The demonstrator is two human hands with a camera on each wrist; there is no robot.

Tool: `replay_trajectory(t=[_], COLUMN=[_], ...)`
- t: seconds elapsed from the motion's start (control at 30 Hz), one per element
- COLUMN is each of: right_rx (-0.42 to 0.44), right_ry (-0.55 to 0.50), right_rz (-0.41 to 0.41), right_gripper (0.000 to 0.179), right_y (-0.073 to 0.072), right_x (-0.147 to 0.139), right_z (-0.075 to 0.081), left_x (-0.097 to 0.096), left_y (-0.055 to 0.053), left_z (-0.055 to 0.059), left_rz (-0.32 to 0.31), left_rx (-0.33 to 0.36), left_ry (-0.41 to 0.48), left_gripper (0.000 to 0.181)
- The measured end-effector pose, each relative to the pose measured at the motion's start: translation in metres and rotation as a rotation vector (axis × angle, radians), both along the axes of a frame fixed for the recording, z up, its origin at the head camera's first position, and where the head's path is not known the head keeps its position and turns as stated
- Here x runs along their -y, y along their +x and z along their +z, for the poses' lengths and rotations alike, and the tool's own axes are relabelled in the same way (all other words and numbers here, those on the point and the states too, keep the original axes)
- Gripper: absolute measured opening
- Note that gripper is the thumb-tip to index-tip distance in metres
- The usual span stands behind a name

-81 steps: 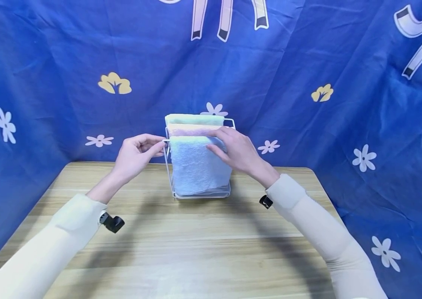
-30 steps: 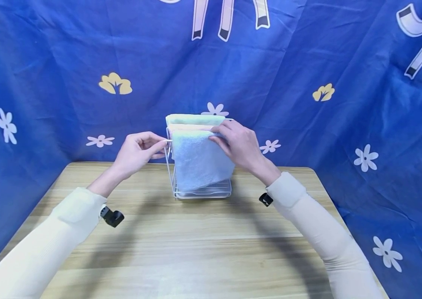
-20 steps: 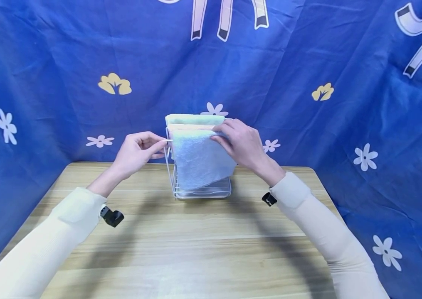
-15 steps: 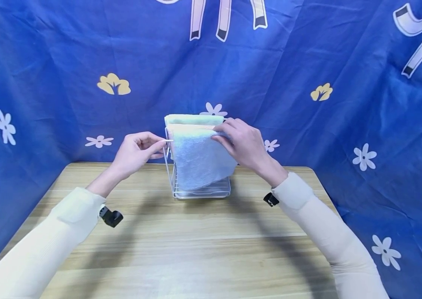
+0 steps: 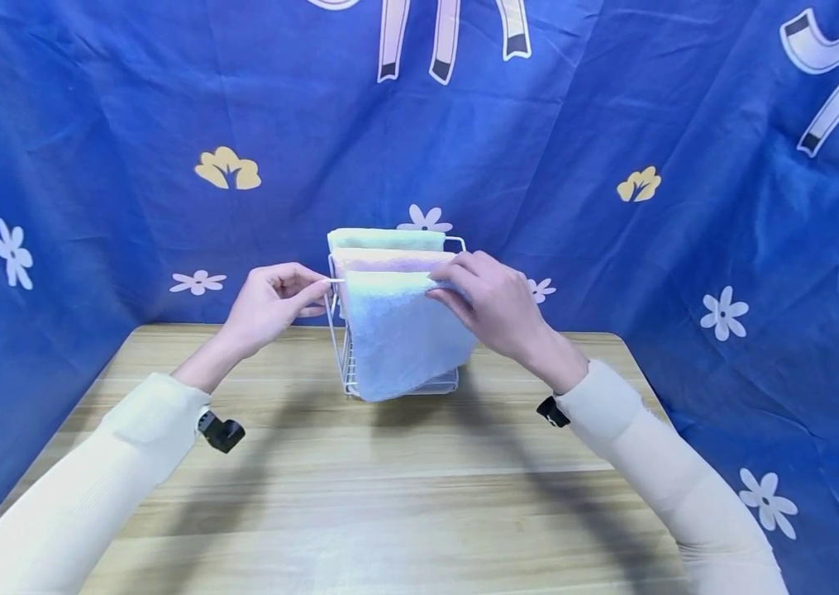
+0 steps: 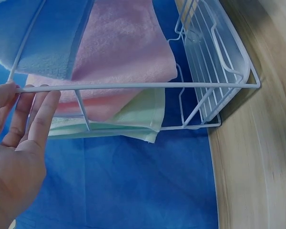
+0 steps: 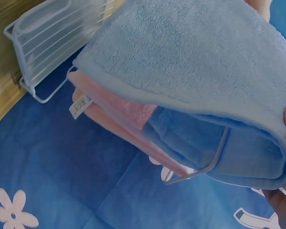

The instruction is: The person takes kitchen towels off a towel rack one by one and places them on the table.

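A light-blue towel (image 5: 407, 339) hangs folded over the front bar of a white wire rack (image 6: 133, 86). My right hand (image 5: 497, 302) pinches it at the top right, holding that side out from the rack. My left hand (image 5: 263, 310) grips the rack's front top left corner between thumb and fingers. Behind the blue one, a pink towel (image 5: 393, 259) and then a pale green towel (image 5: 385, 239) hang on the other bars. In the right wrist view the blue towel's fold gapes around the bar, and a small white tag (image 7: 80, 106) shows on the pink towel.
A pale tray (image 7: 57, 36) sits in the rack's wire base. The rack stands at the back of a wood-grain table (image 5: 389, 496), close to a blue curtain (image 5: 300, 165) printed with flowers. A black strap (image 5: 221, 431) sticks out from the left sleeve.
My right hand has drawn the blue towel's right side rightward and toward me. Its top edge has dropped from the lifted position, baring the pink towel's top again. My left hand keeps its grip.
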State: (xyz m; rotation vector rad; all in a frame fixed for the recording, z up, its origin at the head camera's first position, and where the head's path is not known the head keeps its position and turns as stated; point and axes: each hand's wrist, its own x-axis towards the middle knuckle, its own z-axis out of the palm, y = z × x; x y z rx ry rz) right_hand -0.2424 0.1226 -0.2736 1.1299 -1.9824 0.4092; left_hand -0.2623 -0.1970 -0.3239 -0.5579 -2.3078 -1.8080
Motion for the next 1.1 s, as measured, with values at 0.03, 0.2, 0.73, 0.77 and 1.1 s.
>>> replay_trajectory(t=[0.03, 0.2, 0.73, 0.77, 1.1], right_rx=[-0.007, -0.009, 0.014, 0.016, 0.054], right_ry=[0.005, 0.020, 0.003, 0.002, 0.006], right_rz=[0.000, 0.007, 0.063, 0.066, 0.092], right_gripper=[0.017, 0.016, 0.015, 0.015, 0.014], right_y=[0.002, 0.008, 0.035, 0.037, 0.047], right_x=[0.000, -0.002, -0.019, -0.020, -0.026], right_z=[-0.001, -0.005, -0.012, -0.013, -0.019], left_x=[0.000, 0.000, 0.001, 0.001, 0.001], left_y=[0.000, 0.001, 0.000, 0.000, 0.000], left_z=[0.000, 0.001, 0.001, 0.001, 0.000], left_rz=[0.000, 0.005, -0.022, -0.021, -0.024], left_rx=[0.002, 0.008, -0.014, -0.014, -0.008], left_ry=[0.001, -0.005, 0.012, 0.009, 0.007], left_gripper=[0.027, 0.027, 0.031, 0.031, 0.035])
